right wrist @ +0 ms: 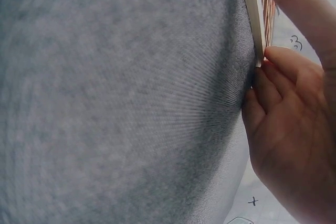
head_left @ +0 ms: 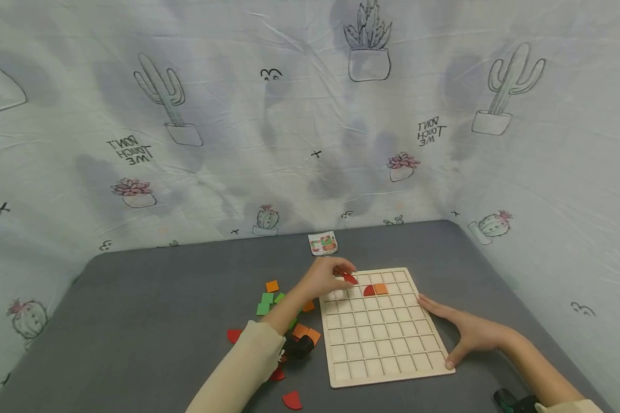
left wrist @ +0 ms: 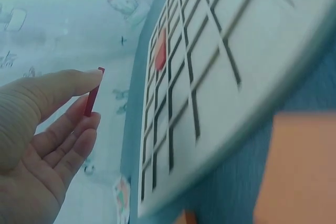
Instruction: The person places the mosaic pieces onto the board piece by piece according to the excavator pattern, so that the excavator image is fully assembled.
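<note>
Left hand point(head_left: 326, 276): bare. Well back from its fingers point(head_left: 345, 265), a cream sleeve point(head_left: 237, 364), lightly creased, plain edge. Beside that edge, a black unit point(head_left: 301, 346) with rounded end; small pale marking, illegible. Right hand point(head_left: 470, 331): bare. Far behind its fingers point(head_left: 436, 308), a cream cuff point(head_left: 570, 406), cut by frame; adjacent black unit point(head_left: 525, 405), green patch point(head_left: 504, 406).

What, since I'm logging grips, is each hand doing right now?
Left hand: closed, pinching a red piece.
Right hand: open, touching the edge of the grid board.
</note>
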Demonstrator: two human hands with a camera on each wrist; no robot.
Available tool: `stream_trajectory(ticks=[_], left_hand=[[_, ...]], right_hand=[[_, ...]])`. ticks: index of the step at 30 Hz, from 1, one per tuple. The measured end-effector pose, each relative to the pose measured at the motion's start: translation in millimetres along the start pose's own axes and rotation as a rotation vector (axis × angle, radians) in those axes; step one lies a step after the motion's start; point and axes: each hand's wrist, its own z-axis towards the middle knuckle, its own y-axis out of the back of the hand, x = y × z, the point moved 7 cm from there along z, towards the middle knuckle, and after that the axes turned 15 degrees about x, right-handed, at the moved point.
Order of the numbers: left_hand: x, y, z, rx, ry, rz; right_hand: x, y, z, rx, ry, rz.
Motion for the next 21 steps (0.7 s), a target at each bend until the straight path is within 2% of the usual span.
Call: stream_trajectory(ticks=[7, 16, 21], left_hand=[[-10.5, -25.2, 27.3, 0.033, 0.025, 0.003], [-23.1, -52.6, 62.5, 0.029, 0.033, 0.093], [-21.3, -63.6, 76.6, 0.017, 0.061, 0.153]], right_hand=[[-3, 2, -0.8, -0.006, -0.032, -0.02], [-6, 2, -2.1, -0.006, -0.027, -0.024], [-5, 1, -1.6, -0.014, -0.031, -0.039]])
